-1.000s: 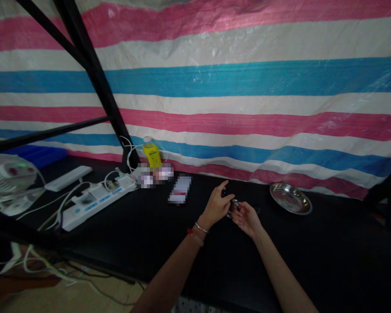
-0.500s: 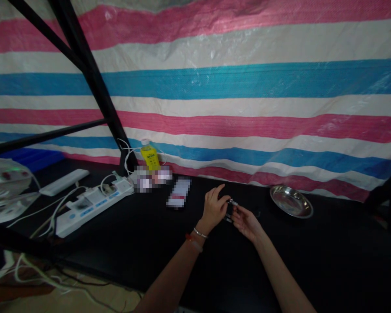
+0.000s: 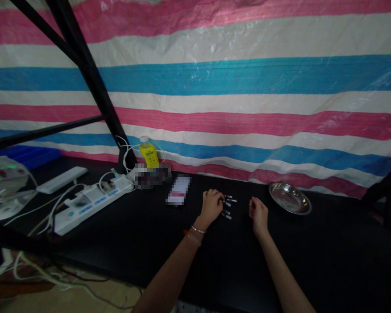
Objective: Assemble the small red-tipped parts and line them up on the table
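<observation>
My left hand rests low over the black table with its fingers bent down, at the left end of a small group of short black-and-silver pieces. Several of these pieces lie beside its fingertips, some with a reddish tint; their exact kind is too small to tell. The fingers seem closed on a dark end there, which they partly cover. To the right of the group, my right hand is held with its fingers curled in. Whatever it may hold is hidden. A shiny round metal dish sits just beyond it.
A phone lies left of my left hand, blurred out. Further left are a white power strip with plugs and cables, a yellow bottle, and a white fan. A black metal frame rises before a striped sheet.
My hands, which were together around a small silver piece, are now apart. The right one has moved right and curled; the left one has lowered to the table, where more small pieces show.
</observation>
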### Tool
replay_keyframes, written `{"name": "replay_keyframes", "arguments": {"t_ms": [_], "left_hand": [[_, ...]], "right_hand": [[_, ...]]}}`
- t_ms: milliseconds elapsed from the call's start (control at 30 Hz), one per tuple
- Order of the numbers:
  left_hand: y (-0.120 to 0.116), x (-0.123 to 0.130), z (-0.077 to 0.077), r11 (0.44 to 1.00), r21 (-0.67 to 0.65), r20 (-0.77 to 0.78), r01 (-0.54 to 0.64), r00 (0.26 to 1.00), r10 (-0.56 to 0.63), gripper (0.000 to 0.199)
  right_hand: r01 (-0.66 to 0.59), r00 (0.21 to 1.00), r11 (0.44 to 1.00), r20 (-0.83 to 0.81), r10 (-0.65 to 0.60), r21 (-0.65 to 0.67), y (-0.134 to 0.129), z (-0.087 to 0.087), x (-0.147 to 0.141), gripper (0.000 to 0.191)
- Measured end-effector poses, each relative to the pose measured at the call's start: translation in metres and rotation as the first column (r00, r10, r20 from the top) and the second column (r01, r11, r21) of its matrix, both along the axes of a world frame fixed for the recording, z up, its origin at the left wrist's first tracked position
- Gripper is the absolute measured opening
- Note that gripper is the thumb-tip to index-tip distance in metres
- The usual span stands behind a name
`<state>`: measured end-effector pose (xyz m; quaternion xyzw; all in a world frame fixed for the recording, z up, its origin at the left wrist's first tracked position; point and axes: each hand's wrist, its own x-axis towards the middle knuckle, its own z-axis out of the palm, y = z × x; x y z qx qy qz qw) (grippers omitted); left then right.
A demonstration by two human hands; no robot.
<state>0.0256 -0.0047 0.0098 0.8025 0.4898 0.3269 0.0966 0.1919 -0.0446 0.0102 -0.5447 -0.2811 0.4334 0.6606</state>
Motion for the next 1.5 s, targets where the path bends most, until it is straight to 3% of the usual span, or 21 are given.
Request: {"name": "replay_keyframes", "arguments": {"t_ms": [100,200,333,467,533,667,833,967,1100,1500], "left_hand": [[0.000,0.001,0.000,1.000,-0.025,-0.012,0.009,1.000,-0.009,0.024],[0.000,0.001,0.000,0.999,-0.029,-0.027,0.016,0.999,-0.017,0.025],[0.000,0.000,-0.001,0.999,-0.023,-0.030,0.022,0.999,-0.023,0.028],[0.000,0.000,-0.001,0.999,-0.033,-0.021,0.025,0.999,-0.026,0.030],[0.000,0.000,0.000,0.999,-0.049,-0.027,0.024,0.999,-0.025,0.029],[-0.001,0.000,0.003,0.996,-0.088,-0.043,0.018,0.999,-0.022,0.024],[-0.003,0.001,0.008,0.996,-0.085,0.001,-0.017,1.000,0.017,0.015],[-0.003,0.002,0.010,0.989,-0.095,0.024,-0.115,0.993,0.118,0.012],[0.000,0.001,0.008,0.970,-0.098,0.013,-0.223,0.974,0.225,0.011],[0.002,0.001,0.002,0.974,-0.097,0.028,-0.204,0.978,0.208,0.013]], "right_hand": [[0.062,0.919,0.998,0.390,-0.065,0.021,-0.004,-0.002,0.001,0.030],[0.074,0.710,0.997,0.702,-0.056,0.005,-0.009,-0.003,-0.002,0.025],[0.004,0.466,0.997,0.882,-0.067,0.074,-0.010,-0.008,-0.006,0.024],[0.050,0.154,0.998,0.988,0.022,-0.030,-0.007,-0.013,-0.007,0.021],[0.077,0.085,0.994,0.994,0.074,-0.081,-0.007,-0.013,-0.007,0.022],[0.096,0.073,0.993,0.995,0.061,-0.068,-0.008,-0.014,-0.008,0.032],[-0.031,0.090,0.999,0.996,-0.028,0.031,-0.008,-0.018,-0.007,0.031],[-0.122,0.044,0.992,0.998,-0.037,0.042,-0.005,-0.023,-0.008,0.033],[-0.136,0.015,0.990,1.000,-0.020,0.022,-0.004,-0.027,-0.009,0.035],[-0.087,0.112,0.995,0.993,-0.045,0.055,-0.005,-0.022,-0.009,0.029]]}}
